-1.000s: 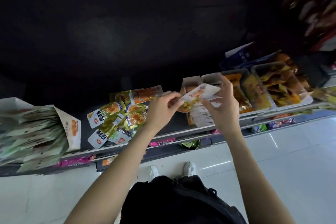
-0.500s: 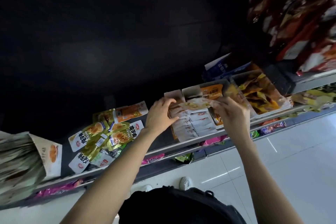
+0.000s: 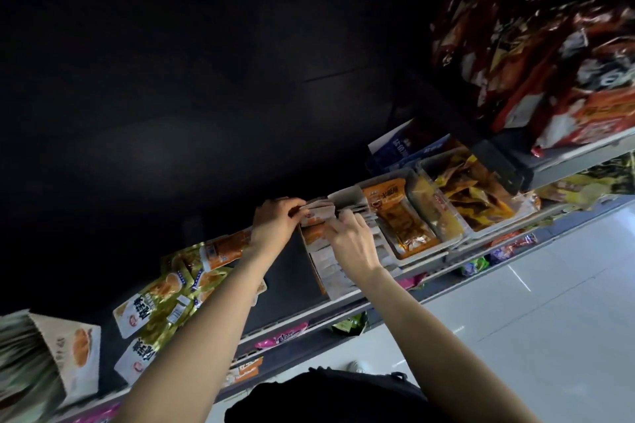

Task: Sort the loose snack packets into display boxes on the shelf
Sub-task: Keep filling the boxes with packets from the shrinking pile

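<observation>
Judging by the shelf (image 3: 292, 271), sorting is partly done: a white packet (image 3: 319, 211) is pinched by left hand (image 3: 275, 223) and right hand (image 3: 354, 244) fingers over a filled display box (image 3: 343, 271), while loose packets (image 3: 178, 288) remain unsorted

Glossy foil on the loose gold-and-white snack packets (image 3: 165, 306), matt cardboard for the white display box (image 3: 335, 271), shiny crinkled film on the red bags (image 3: 549, 55) overhead, smooth polished tile on the pale floor (image 3: 549, 302).
</observation>
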The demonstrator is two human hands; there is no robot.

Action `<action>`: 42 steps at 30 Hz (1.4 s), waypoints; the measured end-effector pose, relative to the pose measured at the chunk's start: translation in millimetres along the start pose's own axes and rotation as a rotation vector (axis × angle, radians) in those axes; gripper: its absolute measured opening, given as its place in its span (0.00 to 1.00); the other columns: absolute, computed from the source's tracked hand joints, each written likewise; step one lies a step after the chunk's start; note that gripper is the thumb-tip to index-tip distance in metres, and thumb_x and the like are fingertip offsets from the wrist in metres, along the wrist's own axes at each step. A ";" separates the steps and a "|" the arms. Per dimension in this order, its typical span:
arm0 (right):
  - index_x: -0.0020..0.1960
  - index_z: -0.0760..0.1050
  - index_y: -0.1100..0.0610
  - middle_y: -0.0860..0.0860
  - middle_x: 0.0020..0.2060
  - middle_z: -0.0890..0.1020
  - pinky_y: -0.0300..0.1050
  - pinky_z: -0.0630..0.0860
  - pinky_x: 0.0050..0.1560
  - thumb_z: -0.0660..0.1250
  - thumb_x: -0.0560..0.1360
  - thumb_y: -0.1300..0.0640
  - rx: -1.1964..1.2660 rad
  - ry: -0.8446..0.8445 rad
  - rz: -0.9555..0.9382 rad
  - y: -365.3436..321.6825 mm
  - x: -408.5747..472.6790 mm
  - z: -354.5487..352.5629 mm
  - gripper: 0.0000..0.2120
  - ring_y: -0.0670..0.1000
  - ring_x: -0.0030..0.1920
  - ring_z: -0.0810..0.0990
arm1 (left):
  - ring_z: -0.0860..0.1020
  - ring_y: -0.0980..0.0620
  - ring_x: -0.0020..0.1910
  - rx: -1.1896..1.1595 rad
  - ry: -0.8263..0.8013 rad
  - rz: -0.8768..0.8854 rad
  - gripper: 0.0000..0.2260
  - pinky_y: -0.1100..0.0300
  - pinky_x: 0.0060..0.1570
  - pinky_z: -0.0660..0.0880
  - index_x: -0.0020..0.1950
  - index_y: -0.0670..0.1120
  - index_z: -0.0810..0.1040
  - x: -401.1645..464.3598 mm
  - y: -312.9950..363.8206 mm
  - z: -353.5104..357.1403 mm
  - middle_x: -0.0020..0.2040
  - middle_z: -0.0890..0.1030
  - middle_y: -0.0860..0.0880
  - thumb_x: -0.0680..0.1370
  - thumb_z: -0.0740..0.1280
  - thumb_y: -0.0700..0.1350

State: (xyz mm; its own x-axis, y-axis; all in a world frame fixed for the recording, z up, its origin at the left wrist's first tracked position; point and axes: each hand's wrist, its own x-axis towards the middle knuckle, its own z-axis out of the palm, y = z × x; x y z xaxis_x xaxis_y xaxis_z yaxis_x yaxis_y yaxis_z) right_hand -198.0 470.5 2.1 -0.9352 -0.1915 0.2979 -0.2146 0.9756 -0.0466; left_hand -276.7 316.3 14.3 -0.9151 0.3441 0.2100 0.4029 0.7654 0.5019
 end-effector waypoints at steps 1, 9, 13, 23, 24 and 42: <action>0.36 0.82 0.56 0.51 0.42 0.81 0.44 0.70 0.40 0.76 0.57 0.64 -0.031 0.021 -0.001 -1.4 1.3 2.8 0.09 0.54 0.42 0.73 | 0.82 0.50 0.45 0.001 0.009 0.008 0.11 0.60 0.44 0.75 0.54 0.47 0.83 -1.1 -0.5 1.2 0.49 0.84 0.49 0.76 0.69 0.50; 0.31 0.80 0.54 0.49 0.30 0.79 0.41 0.65 0.38 0.74 0.55 0.65 -0.071 0.059 -0.046 -2.1 1.6 2.0 0.09 0.52 0.35 0.75 | 0.81 0.47 0.40 0.023 0.050 0.026 0.08 0.54 0.36 0.78 0.50 0.47 0.82 -3.7 -2.2 10.2 0.44 0.83 0.48 0.75 0.70 0.50; 0.32 0.81 0.54 0.48 0.31 0.81 0.41 0.70 0.34 0.78 0.52 0.65 -0.098 0.001 0.019 -7.3 2.5 1.4 0.12 0.52 0.35 0.75 | 0.80 0.48 0.48 -0.023 -0.027 -0.022 0.15 0.51 0.44 0.78 0.62 0.49 0.77 -10.4 -5.8 6.1 0.54 0.81 0.49 0.76 0.69 0.50; 0.56 0.81 0.57 0.52 0.51 0.82 0.48 0.79 0.49 0.66 0.71 0.66 0.389 -0.003 -0.129 -69.8 -24.8 1.6 0.15 0.55 0.51 0.78 | 0.79 0.50 0.49 -0.085 0.111 -0.319 0.10 0.57 0.43 0.75 0.56 0.48 0.78 -124.1 -69.1 -20.0 0.49 0.81 0.52 0.75 0.68 0.45; 0.58 0.80 0.57 0.52 0.53 0.82 0.50 0.79 0.52 0.67 0.70 0.66 0.422 -0.117 -0.126 -82.3 -22.3 9.3 0.17 0.57 0.53 0.78 | 0.78 0.48 0.51 -0.051 0.074 -0.373 0.11 0.55 0.46 0.74 0.57 0.48 0.77 -138.4 -77.7 -20.8 0.52 0.81 0.50 0.75 0.68 0.45; 0.58 0.74 0.53 0.53 0.54 0.76 0.45 0.69 0.53 0.70 0.73 0.53 0.269 -0.439 0.123 -167.0 -2.6 80.8 0.15 0.56 0.56 0.72 | 0.62 0.46 0.72 0.158 -0.166 -0.366 0.31 0.51 0.71 0.61 0.75 0.47 0.60 -197.1 -149.4 -47.4 0.73 0.64 0.46 0.75 0.68 0.52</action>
State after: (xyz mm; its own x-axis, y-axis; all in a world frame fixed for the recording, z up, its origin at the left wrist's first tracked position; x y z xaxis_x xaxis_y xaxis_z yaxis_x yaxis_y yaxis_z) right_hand -182.4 299.4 -67.9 -0.9755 -0.1609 -0.1501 -0.1068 0.9426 -0.3164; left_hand -157.0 108.3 -62.2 -0.9889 0.1076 -0.1021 0.0611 0.9227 0.3805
